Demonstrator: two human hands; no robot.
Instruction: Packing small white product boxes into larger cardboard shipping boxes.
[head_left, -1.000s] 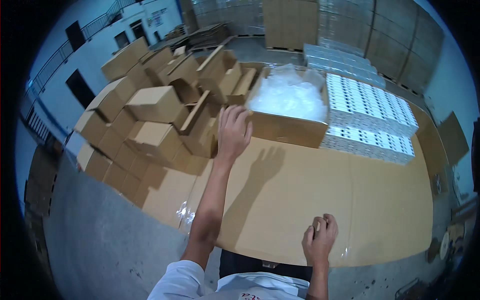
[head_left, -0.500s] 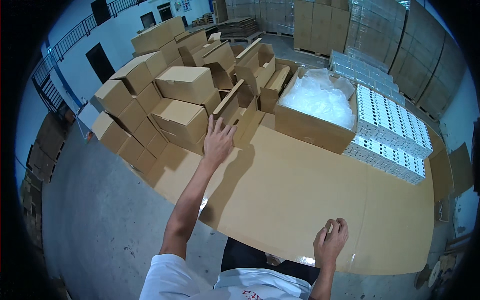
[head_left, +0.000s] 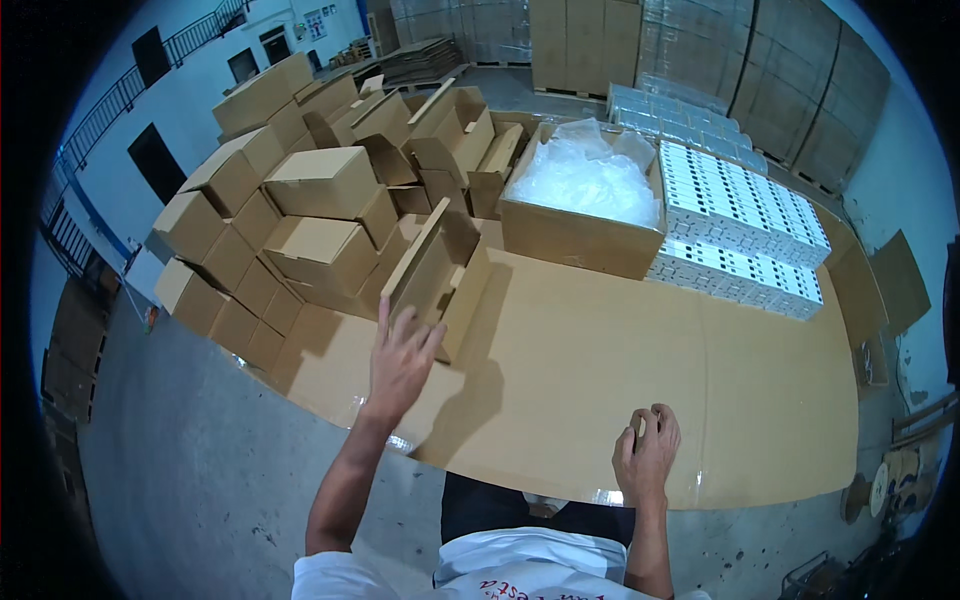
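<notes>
My left hand is up over the cardboard-covered table, fingers spread and loose, gripping nothing. It hovers just in front of an open flat carton that stands tilted on the table's left part, flaps up; the fingertips are near its lower edge, and I cannot tell if they touch. My right hand rests near the table's front edge, fingers curled in; something small may be inside the curl, but I cannot tell. Left of the carton is a heap of made-up brown boxes, stacked loosely and spilling past the table's left edge. Behind the carton, at the table's far side, sits a big open box filled with clear plastic bags. Just right of it, touching, are stacks of white packs in neat rows. Wrapped pallets of cartons line the far wall. The floor is grey concrete. My white shirt shows at the bottom edge.
</notes>
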